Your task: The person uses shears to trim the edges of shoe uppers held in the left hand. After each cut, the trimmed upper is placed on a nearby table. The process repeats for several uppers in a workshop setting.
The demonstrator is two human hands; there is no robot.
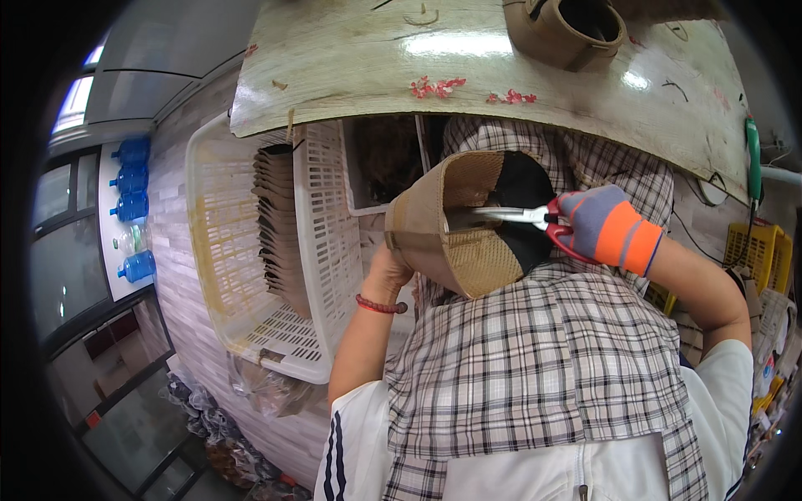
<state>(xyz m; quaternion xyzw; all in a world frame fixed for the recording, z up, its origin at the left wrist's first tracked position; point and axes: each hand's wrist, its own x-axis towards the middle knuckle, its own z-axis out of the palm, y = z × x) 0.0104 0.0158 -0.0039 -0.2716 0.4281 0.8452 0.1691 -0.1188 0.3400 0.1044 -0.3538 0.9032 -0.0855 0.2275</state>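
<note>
A tan, hat-like fabric piece (420, 209) is tilted over my lap, its opening turned toward my right. Inside it shows tan mesh and a black lining. My bare left hand (393, 264) grips its left side from below; most of the fingers are hidden behind it. My right hand (603, 227), in an orange and grey glove, is closed around the red handles of scissors (514, 215). Their silver blades reach into the piece's opening, and the tips are hard to make out against the mesh. A plaid apron (493, 359) covers my lap.
Ahead lies a worn pale tabletop (351, 75) with a similar tan piece (576, 33) on it. A white plastic basket (322, 250) at my left holds a stack of brown curved pieces (280, 225). Blue water bottles (134, 204) stand farther left; a yellow crate (760, 255) is at right.
</note>
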